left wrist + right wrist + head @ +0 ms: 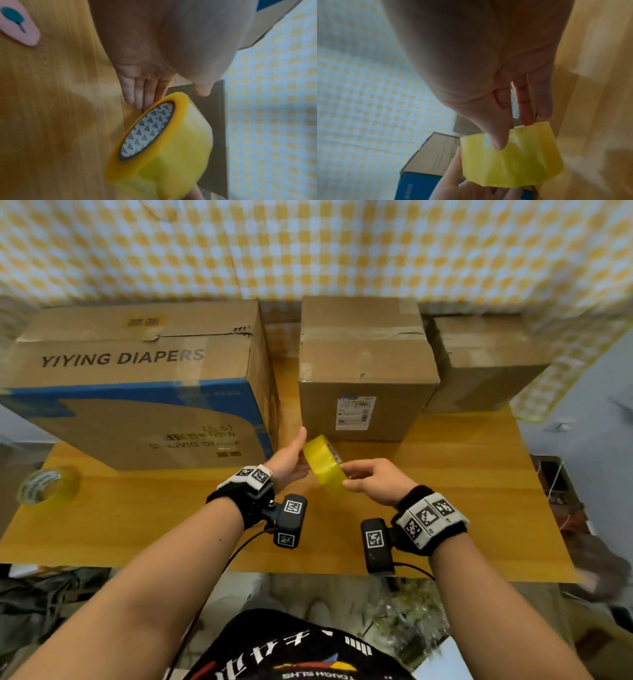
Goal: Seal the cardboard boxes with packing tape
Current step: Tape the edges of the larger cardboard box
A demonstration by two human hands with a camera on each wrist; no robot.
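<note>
Yellow tape roll (323,464) sits at frame centre, cradled by the left hand (289,462) and pinched by the right hand (371,481), and could twist or restick if the end slips, while three boxes (366,364) crowd the worktop (462,474) above, spare roll (46,486) far left.

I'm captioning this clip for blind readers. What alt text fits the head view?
Two hands, left hand and right hand, hold a yellow tape roll above a wooden table. Behind stand three cardboard boxes, the largest printed "YIYING DIAPERS"; a second tape roll lies far left.
</note>
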